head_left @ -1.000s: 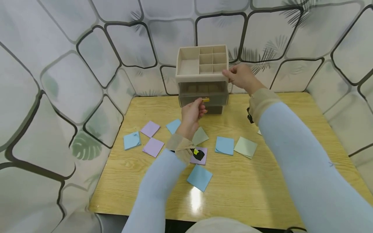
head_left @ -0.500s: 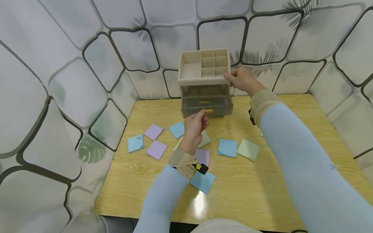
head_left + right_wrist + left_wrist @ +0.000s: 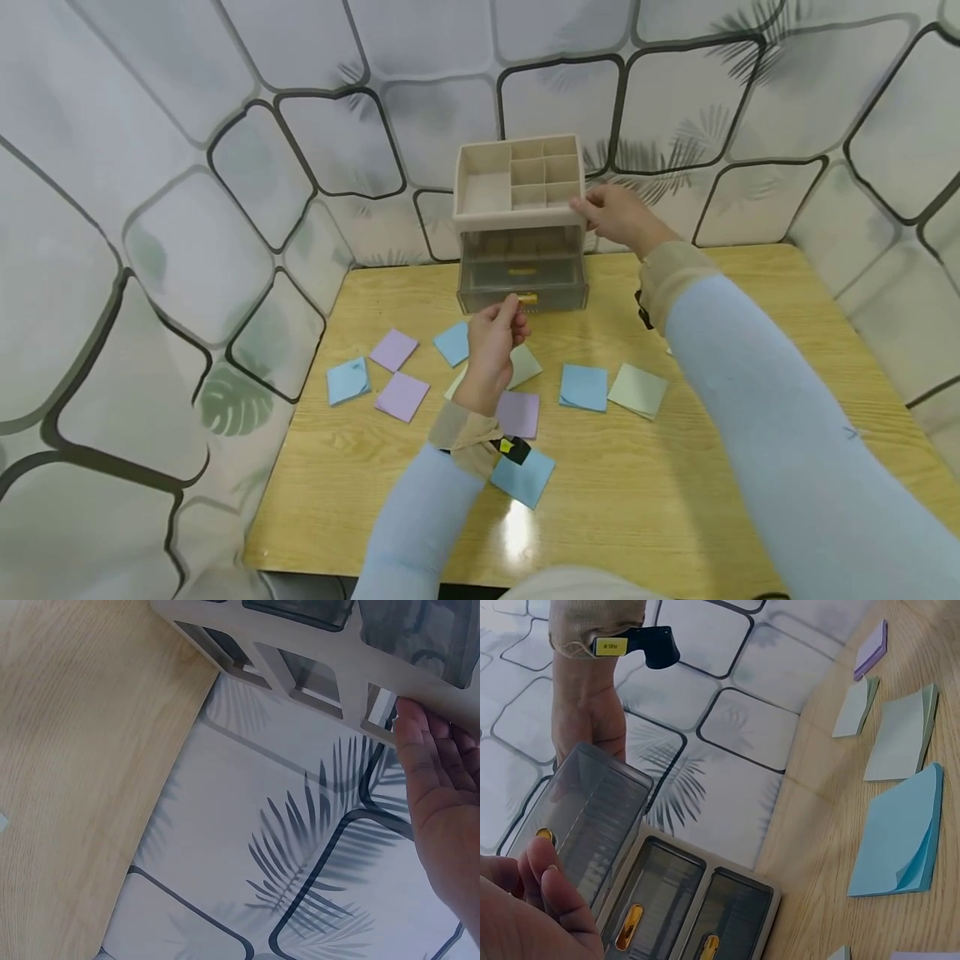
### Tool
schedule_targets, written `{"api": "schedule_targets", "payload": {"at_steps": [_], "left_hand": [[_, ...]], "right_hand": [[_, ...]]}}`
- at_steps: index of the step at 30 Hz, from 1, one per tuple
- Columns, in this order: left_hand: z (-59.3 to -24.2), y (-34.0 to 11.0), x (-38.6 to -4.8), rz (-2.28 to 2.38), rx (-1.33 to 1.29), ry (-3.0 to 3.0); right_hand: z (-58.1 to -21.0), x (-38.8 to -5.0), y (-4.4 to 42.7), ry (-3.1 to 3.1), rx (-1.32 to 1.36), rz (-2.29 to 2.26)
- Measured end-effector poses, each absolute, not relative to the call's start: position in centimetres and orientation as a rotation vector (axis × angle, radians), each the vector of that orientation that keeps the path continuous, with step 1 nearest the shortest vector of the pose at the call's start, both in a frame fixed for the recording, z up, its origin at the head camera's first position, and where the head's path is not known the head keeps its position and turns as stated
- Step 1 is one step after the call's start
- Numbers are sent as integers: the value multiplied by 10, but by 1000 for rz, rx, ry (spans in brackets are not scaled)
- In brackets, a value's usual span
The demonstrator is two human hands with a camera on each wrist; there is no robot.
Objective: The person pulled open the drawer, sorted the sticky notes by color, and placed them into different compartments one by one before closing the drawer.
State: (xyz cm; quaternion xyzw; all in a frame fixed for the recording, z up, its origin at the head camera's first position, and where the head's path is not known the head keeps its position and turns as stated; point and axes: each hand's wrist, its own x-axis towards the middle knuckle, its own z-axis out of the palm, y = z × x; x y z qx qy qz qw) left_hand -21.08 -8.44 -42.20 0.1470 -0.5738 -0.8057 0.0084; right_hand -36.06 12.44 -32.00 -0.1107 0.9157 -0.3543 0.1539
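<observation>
A beige desk organizer [image 3: 480, 221] with a compartment tray on top stands at the back of the table. Its smoky, see-through top drawer [image 3: 487, 293] is pulled out towards me. My left hand [image 3: 491, 346] pinches that drawer's gold handle [image 3: 528, 298] between thumb and fingers. My right hand [image 3: 618, 217] grips the organizer's upper right edge; in the right wrist view its fingers [image 3: 412, 724] lie against the side wall, the thumb hidden. Two lower drawers [image 3: 658, 889] with gold handles are closed in the left wrist view.
Blue, purple and pale green sticky note pads lie about the wooden table [image 3: 600, 500], among them a blue pad [image 3: 583, 387], a purple pad [image 3: 402, 396] and a green pad [image 3: 637, 390]. A patterned cloth wall [image 3: 435, 117] rises close behind the organizer.
The top drawer has come further out of the organizer towards me, my left hand moving back with its handle. My right hand has kept its hold on the organizer's edge.
</observation>
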Motion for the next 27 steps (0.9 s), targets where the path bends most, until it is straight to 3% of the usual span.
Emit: {"api": "schedule_targets", "payload": {"at_steps": [19, 27], "left_hand": [[-424, -103, -199, -2493, 293, -1983], [-404, -142, -190, -2098, 122, -2159]], "right_hand": [[-332, -365, 134, 2498, -270, -1196], [-340, -360, 166, 2377, -292, -1328]]}}
